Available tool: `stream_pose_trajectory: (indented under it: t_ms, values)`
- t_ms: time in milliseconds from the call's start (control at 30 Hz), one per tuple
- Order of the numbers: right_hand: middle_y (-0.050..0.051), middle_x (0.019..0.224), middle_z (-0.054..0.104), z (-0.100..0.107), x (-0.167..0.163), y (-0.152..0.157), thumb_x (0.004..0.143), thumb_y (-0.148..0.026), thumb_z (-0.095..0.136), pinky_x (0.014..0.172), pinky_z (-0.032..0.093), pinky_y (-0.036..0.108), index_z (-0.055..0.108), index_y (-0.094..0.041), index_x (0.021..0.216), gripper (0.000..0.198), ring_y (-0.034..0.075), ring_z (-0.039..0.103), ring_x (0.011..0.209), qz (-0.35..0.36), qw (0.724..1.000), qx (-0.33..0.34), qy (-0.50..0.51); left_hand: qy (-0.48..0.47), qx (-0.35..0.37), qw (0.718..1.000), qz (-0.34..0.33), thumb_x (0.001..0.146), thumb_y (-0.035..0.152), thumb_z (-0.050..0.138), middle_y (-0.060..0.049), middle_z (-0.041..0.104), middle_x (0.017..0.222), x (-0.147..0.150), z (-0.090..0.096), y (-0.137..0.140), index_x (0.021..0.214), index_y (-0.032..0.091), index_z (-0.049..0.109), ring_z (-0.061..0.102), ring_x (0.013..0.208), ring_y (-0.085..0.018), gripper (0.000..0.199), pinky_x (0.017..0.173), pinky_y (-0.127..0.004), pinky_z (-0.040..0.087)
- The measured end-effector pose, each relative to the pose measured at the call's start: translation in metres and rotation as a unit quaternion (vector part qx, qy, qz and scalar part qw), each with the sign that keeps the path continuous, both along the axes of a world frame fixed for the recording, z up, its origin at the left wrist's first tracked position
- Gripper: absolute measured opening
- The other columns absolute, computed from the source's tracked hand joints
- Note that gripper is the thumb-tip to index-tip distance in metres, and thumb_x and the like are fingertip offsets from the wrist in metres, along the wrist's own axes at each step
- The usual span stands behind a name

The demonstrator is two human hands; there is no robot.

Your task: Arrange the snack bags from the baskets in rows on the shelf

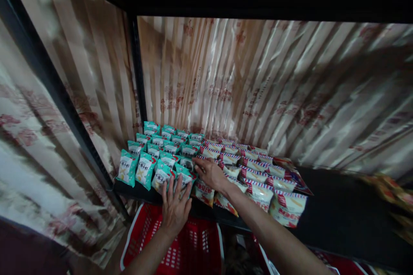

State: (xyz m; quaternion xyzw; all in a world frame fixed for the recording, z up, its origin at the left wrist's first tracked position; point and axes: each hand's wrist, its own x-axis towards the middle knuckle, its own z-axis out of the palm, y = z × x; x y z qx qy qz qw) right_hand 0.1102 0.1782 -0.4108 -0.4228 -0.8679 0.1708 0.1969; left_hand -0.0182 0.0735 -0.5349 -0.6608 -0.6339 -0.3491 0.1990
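Observation:
My left hand has its fingers spread against the front of two teal snack bags at the shelf's front row. Just to the right, my right hand reaches over the bags with its fingers bent, near the top of a teal bag; whether anything is between its fingertips is hidden. Teal bags stand upright in several rows on the left. Beside them stand rows of white snack bags with striped top edges and red lettering, partly covered by my right forearm.
A red plastic basket with a white rim sits below the shelf's front edge. The black shelf board extends right, with blurred yellowish packs at its far end. A dark metal post and printed, wrinkled sheeting stand behind.

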Motion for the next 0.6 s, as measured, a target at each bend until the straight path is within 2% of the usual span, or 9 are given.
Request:
stream_pose_trajectory:
  t_ms: [167, 367, 467, 600]
  values:
    - [0.008, 0.118, 0.065, -0.013, -0.011, 0.003, 0.088, -0.028, 0.042, 0.100, 0.038, 0.035, 0.061, -0.020, 0.117, 0.036, 0.023, 0.057, 0.111, 0.004, 1.000, -0.012, -0.024, 0.019, -0.002, 1.000, 0.014, 0.083, 0.031, 0.054, -0.003, 0.042, 0.143, -0.002, -0.007, 0.008, 0.131, 0.034, 0.046, 0.020, 0.139, -0.028, 0.049, 0.113, -0.050, 0.012]
    - [0.011, 0.118, 0.064, -0.016, -0.008, 0.004, 0.089, -0.030, 0.039, 0.095, 0.042, 0.031, 0.060, -0.014, 0.119, 0.040, 0.023, 0.059, 0.109, -0.002, 0.999, -0.020, 0.030, 0.050, -0.006, 0.999, 0.016, 0.084, 0.020, 0.051, -0.004, 0.044, 0.141, -0.009, -0.009, 0.009, 0.134, 0.034, 0.042, 0.016, 0.140, -0.027, 0.053, 0.113, -0.052, 0.013]
    - [0.009, 0.113, 0.067, -0.007, 0.008, 0.016, 0.090, -0.029, 0.037, 0.091, 0.044, 0.029, 0.062, -0.019, 0.116, 0.037, 0.021, 0.061, 0.105, -0.068, 0.997, -0.001, 0.031, 0.059, 0.014, 0.998, -0.002, 0.083, 0.019, 0.052, -0.005, 0.050, 0.136, -0.005, -0.011, 0.005, 0.131, 0.033, 0.047, 0.010, 0.141, -0.026, 0.050, 0.113, -0.051, 0.011]
    - [0.011, 0.104, 0.070, 0.003, 0.035, 0.045, 0.090, -0.028, 0.038, 0.088, 0.043, 0.033, 0.062, -0.021, 0.114, 0.034, 0.025, 0.061, 0.102, -0.173, 0.983, 0.017, -0.056, 0.048, 0.022, 0.996, -0.069, 0.082, 0.031, 0.057, -0.004, 0.055, 0.131, 0.018, -0.016, -0.004, 0.126, 0.035, 0.052, 0.008, 0.142, -0.024, 0.044, 0.114, -0.048, 0.006]
